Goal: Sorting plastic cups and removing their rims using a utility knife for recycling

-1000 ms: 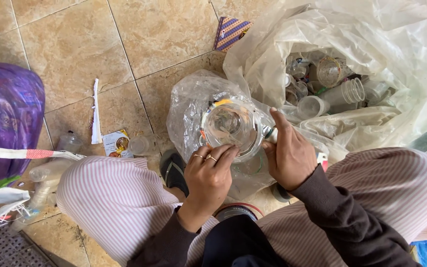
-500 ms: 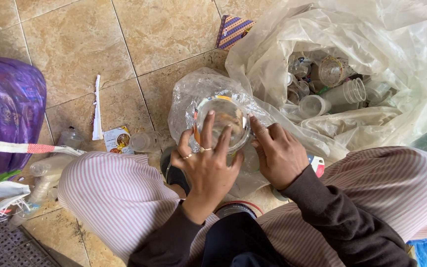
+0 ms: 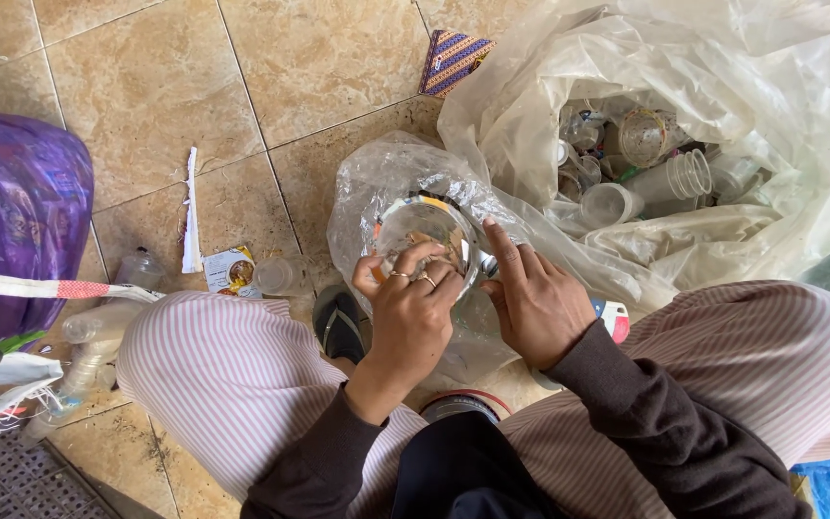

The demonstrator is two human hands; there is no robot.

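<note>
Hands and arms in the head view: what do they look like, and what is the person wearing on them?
Both arms wear long dark brown sleeves, snug down to the wrists, with no pattern or markings visible. The hands are bare, without gloves. The left hand carries two gold-coloured rings on its fingers. The right hand shows no ring or watch, and its nails look short and unpainted.

Home recycling-sorting spot, tiled floor (image 3: pixel 319 67), bagged plastic cups (image 3: pixel 665 173)

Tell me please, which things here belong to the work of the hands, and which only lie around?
In use:
left hand
right hand
clear plastic cup
small clear bag

Lying about:
large bag of cups
purple bag
patterned pouch
sandal
</note>
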